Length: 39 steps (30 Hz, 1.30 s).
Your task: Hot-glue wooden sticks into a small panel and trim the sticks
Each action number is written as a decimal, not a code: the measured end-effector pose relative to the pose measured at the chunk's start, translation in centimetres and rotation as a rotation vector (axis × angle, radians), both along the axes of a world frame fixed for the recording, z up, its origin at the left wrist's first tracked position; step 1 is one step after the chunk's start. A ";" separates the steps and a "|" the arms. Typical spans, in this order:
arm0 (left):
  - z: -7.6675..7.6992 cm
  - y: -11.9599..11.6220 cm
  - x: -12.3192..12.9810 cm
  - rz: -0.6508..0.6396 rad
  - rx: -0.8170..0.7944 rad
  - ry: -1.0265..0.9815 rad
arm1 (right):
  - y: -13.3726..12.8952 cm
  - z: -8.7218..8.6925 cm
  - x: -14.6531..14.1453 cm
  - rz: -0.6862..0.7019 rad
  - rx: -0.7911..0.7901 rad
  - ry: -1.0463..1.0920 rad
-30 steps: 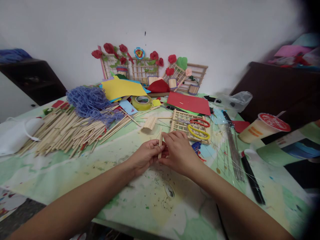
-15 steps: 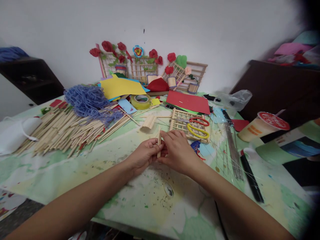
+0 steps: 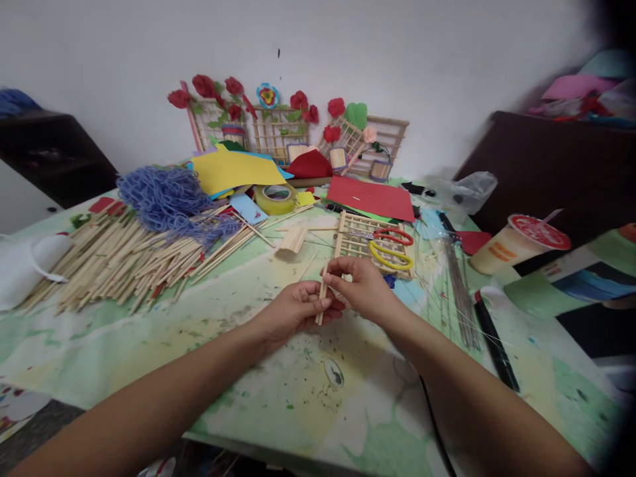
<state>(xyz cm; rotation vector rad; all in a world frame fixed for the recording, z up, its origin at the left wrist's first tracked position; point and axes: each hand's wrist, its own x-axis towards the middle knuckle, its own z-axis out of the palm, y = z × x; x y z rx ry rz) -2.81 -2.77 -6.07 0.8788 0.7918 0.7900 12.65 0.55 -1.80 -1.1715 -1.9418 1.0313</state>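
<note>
My left hand (image 3: 303, 308) pinches a few short wooden sticks (image 3: 322, 299), held side by side and nearly upright over the table. Fingers of my right hand (image 3: 355, 281) close on the upper end of the same sticks. Just beyond my hands stands a small half-round piece made of joined sticks (image 3: 292, 241). A stick lattice (image 3: 342, 240) lies behind my right hand, with red-and-yellow-handled scissors (image 3: 390, 252) on top of it. Part of a blue bundle (image 3: 390, 281) shows beside my right hand.
Loose sticks (image 3: 114, 262) and blue yarn (image 3: 161, 195) are heaped at left. Coloured paper (image 3: 238, 169), tape (image 3: 275, 199) and flower-decorated lattices (image 3: 281, 136) stand toward the wall. On the right are thin wires (image 3: 460, 291), a black glue gun or marker-like tool (image 3: 495, 344) and a lidded drink cup (image 3: 517, 245).
My right hand has shifted its grip to the upper end of the sticks, and the sticks now tilt slightly to the right. The view has turned a little.
</note>
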 end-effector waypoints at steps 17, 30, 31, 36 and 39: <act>0.6 0.2 0.1 0.088 0.016 -0.062 | -0.3 -0.4 0.2 0.016 0.189 -0.154; 1.4 0.3 0.1 0.135 -0.034 -0.150 | -1.0 -1.1 -0.3 0.104 0.410 -0.526; 1.4 0.3 0.2 0.134 -0.033 -0.146 | -1.0 -1.0 -0.3 0.104 0.411 -0.523; 1.5 0.3 0.3 0.146 -0.042 -0.111 | -0.9 -1.0 -0.2 0.110 0.415 -0.513; 1.3 0.3 0.2 0.134 -0.023 -0.105 | -0.8 -1.2 -0.1 0.107 0.414 -0.505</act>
